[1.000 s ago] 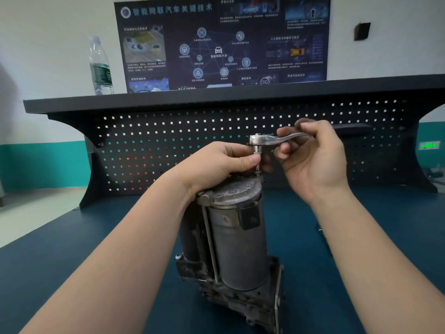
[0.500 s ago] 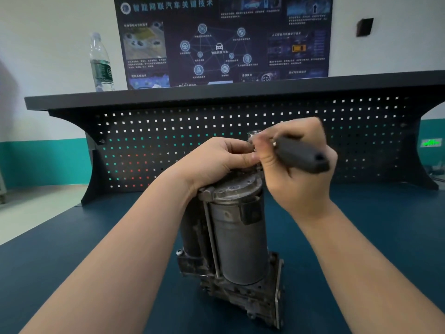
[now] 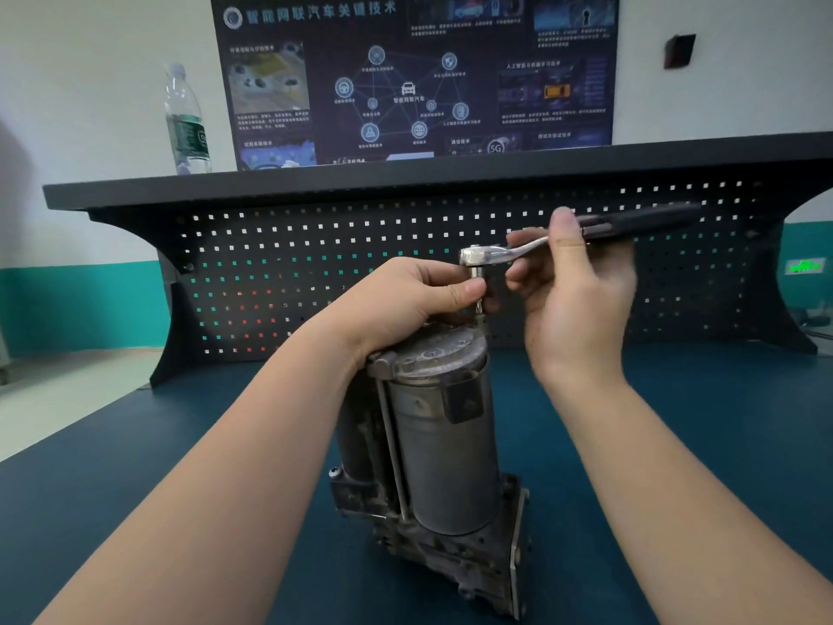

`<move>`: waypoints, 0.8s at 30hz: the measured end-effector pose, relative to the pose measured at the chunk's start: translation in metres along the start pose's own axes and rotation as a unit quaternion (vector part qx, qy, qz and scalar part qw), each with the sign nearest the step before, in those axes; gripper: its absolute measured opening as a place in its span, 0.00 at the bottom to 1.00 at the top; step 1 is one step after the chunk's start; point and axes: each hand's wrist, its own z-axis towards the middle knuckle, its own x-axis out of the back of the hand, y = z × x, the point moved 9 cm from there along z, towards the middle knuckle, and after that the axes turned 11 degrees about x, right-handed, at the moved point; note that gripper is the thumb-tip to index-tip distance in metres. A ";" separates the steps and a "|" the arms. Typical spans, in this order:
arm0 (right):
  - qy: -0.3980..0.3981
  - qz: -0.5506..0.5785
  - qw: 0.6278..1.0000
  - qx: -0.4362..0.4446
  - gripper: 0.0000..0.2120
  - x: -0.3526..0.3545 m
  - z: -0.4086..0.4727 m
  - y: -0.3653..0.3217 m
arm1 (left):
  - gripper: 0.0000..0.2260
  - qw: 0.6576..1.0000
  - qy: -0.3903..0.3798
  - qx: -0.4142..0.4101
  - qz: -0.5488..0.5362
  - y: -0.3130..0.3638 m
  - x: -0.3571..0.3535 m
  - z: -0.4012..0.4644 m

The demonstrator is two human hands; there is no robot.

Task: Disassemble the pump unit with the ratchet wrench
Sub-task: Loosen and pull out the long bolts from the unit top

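Note:
The pump unit (image 3: 439,448), a grey metal cylinder on a dirty cast base, stands upright on the dark teal bench. A ratchet wrench (image 3: 491,253) sits above its top cap, its socket pointing down onto a fastener at the cap's far right edge. My left hand (image 3: 405,304) rests on the cap, thumb and fingers pinching the socket below the ratchet head. My right hand (image 3: 572,300) grips the wrench's shank near its black handle, which points right and away.
A black pegboard back panel (image 3: 315,263) with a shelf rises behind the bench top (image 3: 135,480). A water bottle (image 3: 185,124) stands on the shelf at the left. A dark poster hangs on the wall behind.
My right hand swung the wrench handle from pointing toward me back out to the right. My left hand stayed on the socket and cap.

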 end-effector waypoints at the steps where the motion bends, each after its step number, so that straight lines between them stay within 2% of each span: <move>1: -0.065 -0.084 0.986 0.131 0.05 -0.010 -0.001 -0.026 | 0.05 1.000 0.007 -0.001 0.011 0.000 0.000 0.001; 3: -0.211 -0.207 0.897 0.329 0.05 -0.038 -0.020 -0.057 | 0.04 0.999 0.015 -0.013 0.026 0.002 0.000 0.001; 4: -0.244 -0.234 0.866 0.369 0.07 -0.044 -0.027 -0.061 | 0.04 0.999 0.010 -0.021 0.023 0.003 -0.001 0.000; 5: -0.247 -0.240 0.866 0.364 0.06 -0.045 -0.027 -0.060 | 0.05 1.000 -0.001 -0.024 0.016 0.004 -0.003 -0.001; 7: -0.192 -0.192 0.928 0.254 0.03 -0.034 -0.010 -0.047 | 0.07 1.000 -0.017 -0.020 0.000 0.003 -0.005 -0.004; 9: -0.082 -0.067 0.993 0.056 0.06 -0.012 0.005 -0.018 | 0.08 1.000 -0.012 -0.009 -0.013 0.001 -0.003 -0.004; 10: -0.030 0.017 0.997 -0.065 0.08 -0.003 0.007 0.004 | 0.07 1.000 -0.009 -0.008 -0.020 0.001 -0.002 -0.004; 11: 0.008 0.085 0.982 -0.169 0.08 0.000 0.004 0.021 | 0.07 1.000 -0.005 -0.009 -0.021 0.002 -0.001 -0.004; 12: 0.032 0.126 0.963 -0.236 0.08 0.002 0.001 0.033 | 0.07 1.000 0.000 -0.010 -0.014 0.002 0.000 -0.004; 13: 0.043 0.140 0.953 -0.264 0.06 0.002 -0.002 0.039 | 0.08 1.000 0.003 -0.010 -0.009 0.002 0.000 -0.005; 15: 0.039 0.111 0.970 -0.211 0.03 0.003 0.000 0.034 | 0.07 1.000 0.011 -0.007 -0.007 0.002 0.001 -0.004; 17: -0.025 -0.004 0.999 -0.028 0.04 -0.004 0.005 0.000 | 0.07 1.000 0.017 -0.006 -0.002 0.002 0.001 -0.001; 18: -0.086 -0.086 0.988 0.095 0.05 -0.014 0.003 -0.025 | 0.09 1.000 0.017 -0.010 0.001 0.003 -0.001 -0.001; 20: -0.231 -0.223 0.901 0.291 0.09 -0.042 -0.017 -0.055 | 0.14 0.999 0.021 -0.029 0.014 0.007 -0.002 -0.002; 21: -0.273 -0.261 0.861 0.342 0.08 -0.051 -0.027 -0.060 | 0.16 0.999 0.025 -0.040 0.020 0.009 -0.002 -0.003; 22: -0.282 -0.271 0.850 0.353 0.07 -0.053 -0.029 -0.061 | 0.14 0.999 0.017 -0.041 0.012 0.008 -0.002 -0.003; 23: -0.267 -0.256 0.870 0.327 0.06 -0.051 -0.025 -0.059 | 0.10 0.999 -0.001 -0.034 -0.006 0.007 -0.004 -0.005; 24: -0.232 -0.212 0.911 0.265 0.06 -0.044 -0.016 -0.054 | 0.07 0.999 -0.017 -0.026 -0.019 0.005 -0.005 -0.005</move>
